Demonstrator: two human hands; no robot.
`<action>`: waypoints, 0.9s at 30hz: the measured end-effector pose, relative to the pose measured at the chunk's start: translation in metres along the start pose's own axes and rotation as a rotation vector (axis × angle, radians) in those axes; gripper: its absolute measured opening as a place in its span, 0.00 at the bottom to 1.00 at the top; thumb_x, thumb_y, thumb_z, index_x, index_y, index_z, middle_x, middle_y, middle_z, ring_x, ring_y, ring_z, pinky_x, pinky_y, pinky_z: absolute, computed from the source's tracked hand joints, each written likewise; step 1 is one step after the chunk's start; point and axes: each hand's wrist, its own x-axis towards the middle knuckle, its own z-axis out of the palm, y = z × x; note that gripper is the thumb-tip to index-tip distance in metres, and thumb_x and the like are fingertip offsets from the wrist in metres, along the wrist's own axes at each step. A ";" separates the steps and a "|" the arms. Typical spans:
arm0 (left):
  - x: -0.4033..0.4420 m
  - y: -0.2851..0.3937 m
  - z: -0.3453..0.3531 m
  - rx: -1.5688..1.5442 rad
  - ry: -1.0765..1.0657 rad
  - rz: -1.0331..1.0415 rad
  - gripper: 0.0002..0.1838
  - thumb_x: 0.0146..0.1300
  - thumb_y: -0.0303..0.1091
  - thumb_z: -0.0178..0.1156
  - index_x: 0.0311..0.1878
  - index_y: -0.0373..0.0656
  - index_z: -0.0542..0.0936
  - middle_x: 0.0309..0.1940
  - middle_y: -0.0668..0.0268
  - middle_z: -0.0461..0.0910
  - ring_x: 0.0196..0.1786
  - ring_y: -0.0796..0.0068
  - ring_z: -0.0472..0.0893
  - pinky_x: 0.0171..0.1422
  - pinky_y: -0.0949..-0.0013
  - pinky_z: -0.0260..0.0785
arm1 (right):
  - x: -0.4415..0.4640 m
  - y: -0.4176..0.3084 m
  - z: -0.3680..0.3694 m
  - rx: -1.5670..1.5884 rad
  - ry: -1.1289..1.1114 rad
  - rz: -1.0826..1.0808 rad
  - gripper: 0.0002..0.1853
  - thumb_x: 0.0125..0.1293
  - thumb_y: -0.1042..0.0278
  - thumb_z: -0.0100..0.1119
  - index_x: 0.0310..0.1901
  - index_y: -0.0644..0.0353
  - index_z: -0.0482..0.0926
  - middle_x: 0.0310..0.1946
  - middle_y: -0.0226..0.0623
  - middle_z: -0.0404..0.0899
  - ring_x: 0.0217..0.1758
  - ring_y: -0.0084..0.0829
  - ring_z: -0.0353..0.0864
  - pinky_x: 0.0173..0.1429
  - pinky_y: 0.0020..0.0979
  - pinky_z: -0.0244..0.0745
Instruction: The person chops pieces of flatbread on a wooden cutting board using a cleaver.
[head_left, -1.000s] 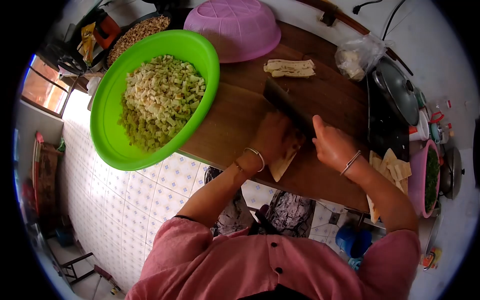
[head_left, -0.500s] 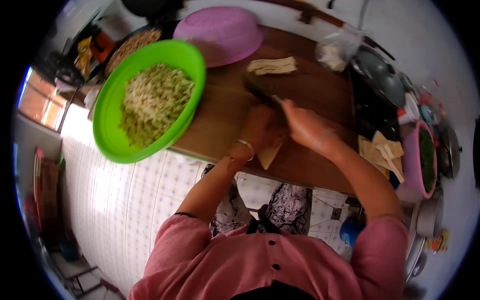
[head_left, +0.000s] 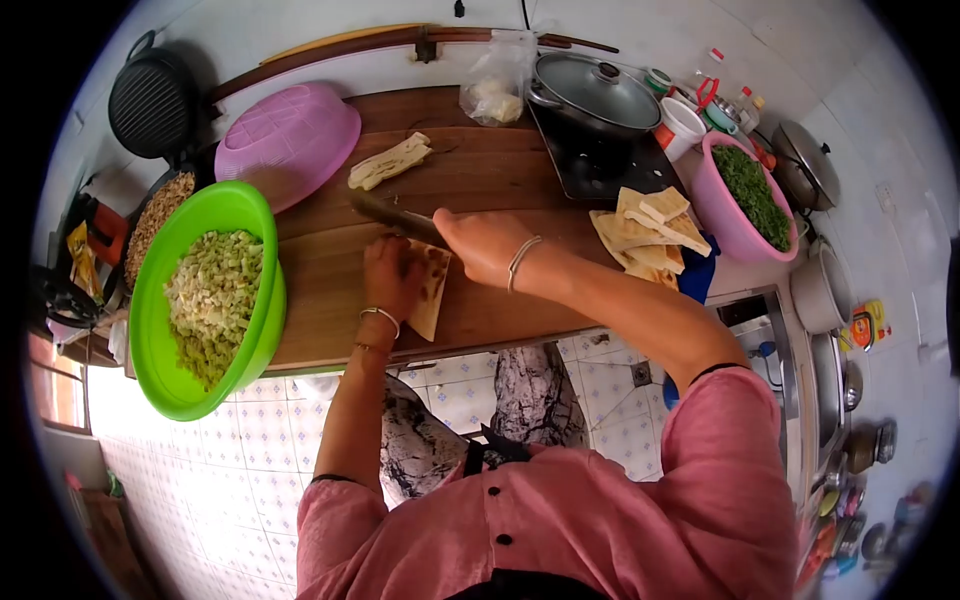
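My right hand (head_left: 484, 246) is closed round the handle of a kitchen knife. The dark blade of the knife (head_left: 388, 213) points left, just beyond my other hand. With curled fingers, my left hand (head_left: 392, 277) presses a browned piece of flatbread (head_left: 431, 290) onto the wooden board (head_left: 470, 150). Past the blade lies a small stack of cut flatbread strips (head_left: 392, 161). To the right is a pile of flatbread pieces (head_left: 630, 236) with strips on top. Whether the blade touches the bread under my hand is hidden.
A green basin (head_left: 263, 310) of chopped pale-green filling stands at the left edge, beside an upturned pink basket (head_left: 290, 140). Behind are a plastic bag (head_left: 497, 75) and a lidded pan (head_left: 600, 90) on a black cooktop. A pink basin (head_left: 715, 200) holds chopped greens.
The view has swung to the right, so the counter sits further left and more of its right side shows. Both hands stay at the flatbread, the knife still in my right hand.
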 end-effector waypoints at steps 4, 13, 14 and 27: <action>0.004 0.004 -0.004 0.104 -0.026 0.084 0.14 0.52 0.30 0.58 0.43 0.39 0.74 0.41 0.51 0.73 0.45 0.47 0.70 0.50 0.52 0.64 | -0.005 0.003 -0.005 -0.010 -0.063 -0.014 0.18 0.54 0.79 0.51 0.48 0.66 0.62 0.31 0.54 0.79 0.39 0.53 0.80 0.39 0.48 0.75; 0.003 0.015 -0.008 0.051 -0.028 0.028 0.14 0.51 0.29 0.57 0.42 0.38 0.74 0.41 0.51 0.73 0.46 0.48 0.70 0.51 0.52 0.64 | 0.026 0.011 -0.028 -0.001 -0.279 -0.046 0.16 0.53 0.84 0.49 0.44 0.67 0.61 0.31 0.55 0.78 0.39 0.56 0.79 0.38 0.49 0.73; 0.002 0.012 -0.006 0.052 -0.027 0.007 0.14 0.50 0.29 0.57 0.41 0.38 0.75 0.41 0.52 0.73 0.46 0.48 0.70 0.51 0.52 0.64 | 0.033 0.013 -0.024 0.012 -0.291 -0.043 0.16 0.53 0.84 0.49 0.44 0.67 0.61 0.30 0.56 0.78 0.39 0.57 0.78 0.38 0.49 0.73; 0.001 0.013 -0.011 0.081 0.044 0.080 0.14 0.48 0.35 0.62 0.36 0.40 0.74 0.37 0.53 0.72 0.45 0.49 0.70 0.49 0.53 0.63 | 0.025 0.037 0.008 0.101 -0.147 -0.117 0.18 0.59 0.74 0.54 0.48 0.68 0.60 0.33 0.60 0.76 0.40 0.61 0.75 0.42 0.50 0.70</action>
